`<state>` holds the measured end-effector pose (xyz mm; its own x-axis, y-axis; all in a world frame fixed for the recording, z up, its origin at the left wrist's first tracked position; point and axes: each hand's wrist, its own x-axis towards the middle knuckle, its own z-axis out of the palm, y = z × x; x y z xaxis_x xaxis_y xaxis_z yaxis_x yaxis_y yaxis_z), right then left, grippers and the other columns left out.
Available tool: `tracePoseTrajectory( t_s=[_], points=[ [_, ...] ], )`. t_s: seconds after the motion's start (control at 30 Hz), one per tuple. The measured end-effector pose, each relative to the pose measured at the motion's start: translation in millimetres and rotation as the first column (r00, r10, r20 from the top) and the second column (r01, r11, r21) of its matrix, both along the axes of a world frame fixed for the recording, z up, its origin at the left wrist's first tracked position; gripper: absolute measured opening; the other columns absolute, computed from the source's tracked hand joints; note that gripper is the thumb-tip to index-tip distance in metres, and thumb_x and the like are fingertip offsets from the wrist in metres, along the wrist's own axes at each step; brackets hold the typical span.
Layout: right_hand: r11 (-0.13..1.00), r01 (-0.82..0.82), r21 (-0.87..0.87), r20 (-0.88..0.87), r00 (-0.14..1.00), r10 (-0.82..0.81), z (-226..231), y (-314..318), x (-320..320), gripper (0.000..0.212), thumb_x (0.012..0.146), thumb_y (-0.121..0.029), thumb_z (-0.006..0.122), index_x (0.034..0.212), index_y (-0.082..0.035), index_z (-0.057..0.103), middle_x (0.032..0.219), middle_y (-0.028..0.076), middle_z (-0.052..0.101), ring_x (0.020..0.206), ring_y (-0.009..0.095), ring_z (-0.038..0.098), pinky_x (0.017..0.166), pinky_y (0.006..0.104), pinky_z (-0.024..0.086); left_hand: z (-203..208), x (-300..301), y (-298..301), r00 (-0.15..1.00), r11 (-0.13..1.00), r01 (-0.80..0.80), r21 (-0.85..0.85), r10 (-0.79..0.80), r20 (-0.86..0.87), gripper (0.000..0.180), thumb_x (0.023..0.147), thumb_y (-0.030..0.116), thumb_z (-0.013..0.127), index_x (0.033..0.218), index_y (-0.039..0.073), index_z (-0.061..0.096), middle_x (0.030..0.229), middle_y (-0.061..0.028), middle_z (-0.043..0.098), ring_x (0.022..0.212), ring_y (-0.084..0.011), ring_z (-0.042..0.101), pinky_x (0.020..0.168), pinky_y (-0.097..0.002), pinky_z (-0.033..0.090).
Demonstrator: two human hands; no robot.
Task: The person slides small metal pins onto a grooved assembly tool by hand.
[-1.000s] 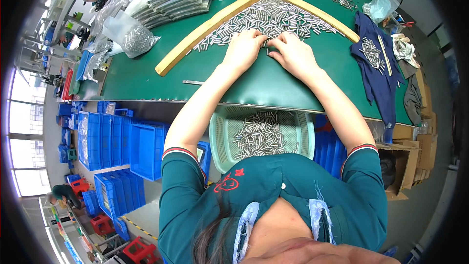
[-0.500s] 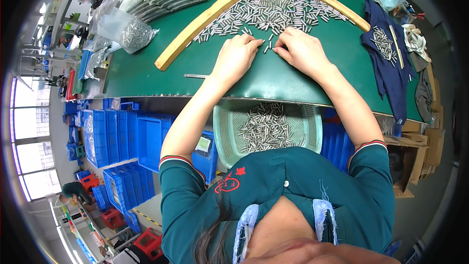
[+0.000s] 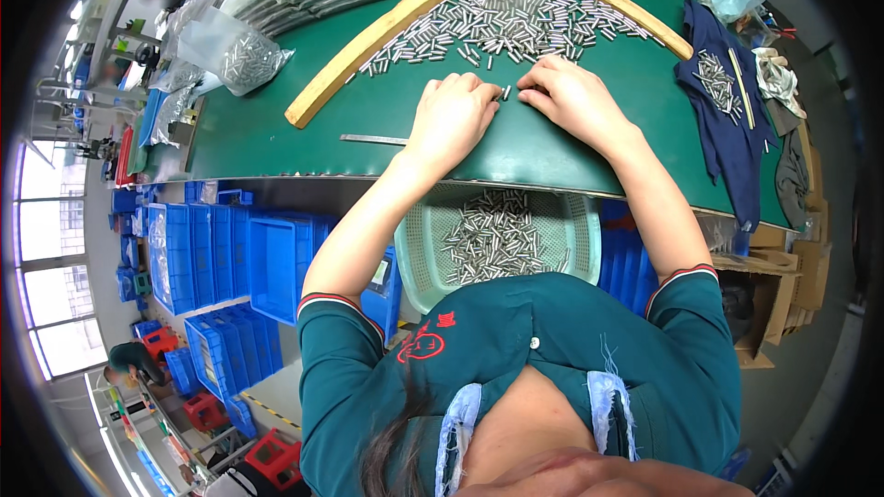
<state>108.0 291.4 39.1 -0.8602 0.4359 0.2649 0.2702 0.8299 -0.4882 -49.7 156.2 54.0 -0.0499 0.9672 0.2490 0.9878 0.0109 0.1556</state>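
Note:
Many short silvery metal pins (image 3: 516,14) lie spread in a heap on the green tabletop. Just in front of the heap, my left hand (image 3: 454,118) has curled fingers, with a dark metal pin (image 3: 498,95) at its thumb and fingertips. One loose metal pin (image 3: 506,92) stands out in the gap between my two hands. My right hand (image 3: 573,99) faces the left one, its thumb and forefinger drawn together close to that loose pin. Whatever lies between the right fingertips is too small to make out.
Two wooden bars (image 3: 396,35) fence the heap in a V. A flat metal strip (image 3: 373,139) lies by my left wrist. Below the table edge is a green basket (image 3: 419,258) holding pins. Dark blue cloth (image 3: 727,143) with pins lies right; a bag of pins (image 3: 244,60) left.
The left hand has come slightly nearer the table edge. Fewer loose pins lie between the hands, and the right hand has shifted a little toward me.

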Motion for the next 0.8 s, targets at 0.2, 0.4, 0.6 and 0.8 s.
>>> tracePoseTrajectory(
  t_s=[0.2,0.4,0.6,0.8],
  points=[
    [0.999,-0.001,0.041,-0.07,0.998,0.004,5.6,-16.2,-4.5,0.024,0.083,-0.031,0.067,0.096,-0.011,0.066,0.095,0.005,0.059,0.094,0.022,0.061,0.079,0.0366,0.051,3.2,-35.8,23.1,0.998,0.994,-0.051,0.096,0.048,0.027,0.019,0.086,0.016,0.061,0.103,0.01,0.068,0.095,-0.0089,0.064,0.092,-0.0283,0.061,0.08,-0.0412,0.049],
    [0.996,-0.012,0.086,-0.003,1.0,0.012,4.3,-13.2,-9.6,0.02,0.084,-0.029,0.067,0.093,-0.011,0.065,0.094,0.003,0.059,0.094,0.021,0.059,0.079,0.0362,0.05,-14.6,-51.0,44.9,0.999,0.987,0.009,0.161,-0.003,-0.041,0.017,0.084,0.014,0.062,0.1,0.009,0.067,0.093,-0.009,0.062,0.09,-0.0293,0.061,0.079,-0.0409,0.049],
    [0.995,0.033,0.096,-0.035,0.999,-0.03,2.6,-4.3,-5.3,0.02,0.083,-0.027,0.068,0.094,-0.01,0.064,0.097,0.003,0.06,0.096,0.022,0.059,0.081,0.0355,0.05,-8.7,-47.3,32.7,0.996,0.997,0.029,0.076,-0.022,-0.085,0.013,0.084,0.014,0.061,0.095,0.01,0.066,0.091,-0.0084,0.062,0.088,-0.0285,0.061,0.076,-0.0411,0.049],
    [0.994,-0.097,0.052,-0.042,0.994,0.1,5.4,-5.3,-3.6,0.025,0.081,-0.027,0.071,0.098,-0.01,0.064,0.1,0.004,0.06,0.096,0.023,0.06,0.08,0.0348,0.05,4.8,-23.2,0.6,0.995,0.995,0.088,-0.035,-0.086,0.058,0.014,0.086,0.014,0.059,0.098,0.012,0.064,0.09,-0.0075,0.062,0.09,-0.0271,0.06,0.078,-0.0406,0.047]
  ],
)
